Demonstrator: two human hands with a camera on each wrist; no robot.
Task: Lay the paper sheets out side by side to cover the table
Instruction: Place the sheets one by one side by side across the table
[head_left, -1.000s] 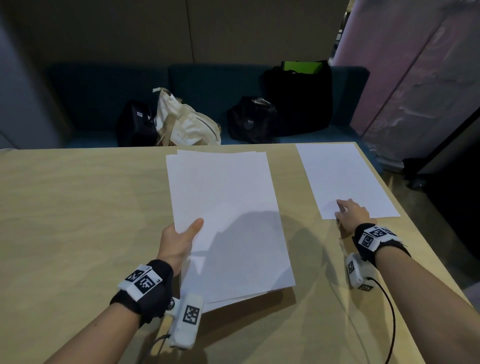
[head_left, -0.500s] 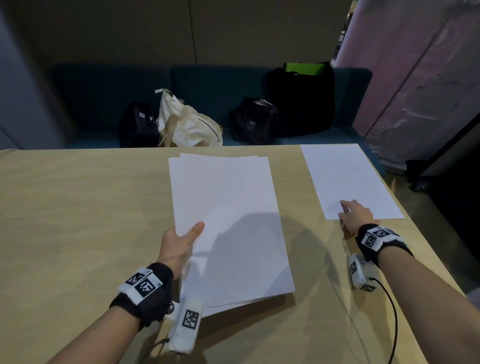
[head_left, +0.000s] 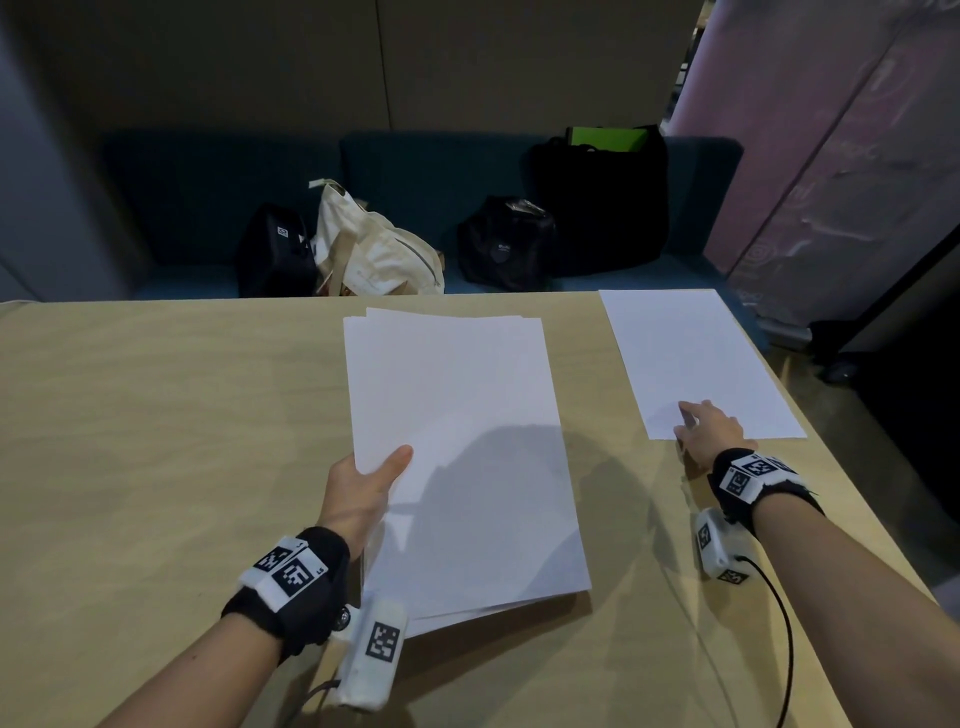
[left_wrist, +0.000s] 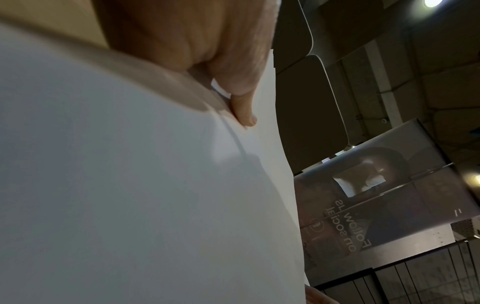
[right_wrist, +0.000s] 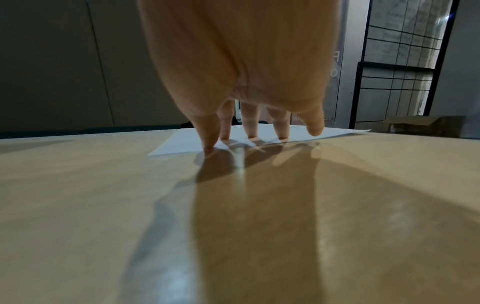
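My left hand (head_left: 363, 483) grips a stack of white paper sheets (head_left: 457, 447) by its left edge, thumb on top, holding it above the middle of the wooden table (head_left: 156, 415). In the left wrist view the stack (left_wrist: 130, 185) fills the frame and my thumb lies along it. A single white sheet (head_left: 696, 358) lies flat at the table's far right corner. My right hand (head_left: 701, 428) rests with straight fingertips (right_wrist: 252, 135) on that sheet's near edge (right_wrist: 182, 144).
Beyond the table's far edge a dark bench holds a cream tote bag (head_left: 374, 249) and black bags (head_left: 504, 244). The table's right edge (head_left: 831, 467) runs close to the laid sheet. A cable (head_left: 779, 623) trails from my right wrist.
Hardly anything has moved. My right hand stays on the laid sheet's near edge and my left hand keeps the stack where it was.
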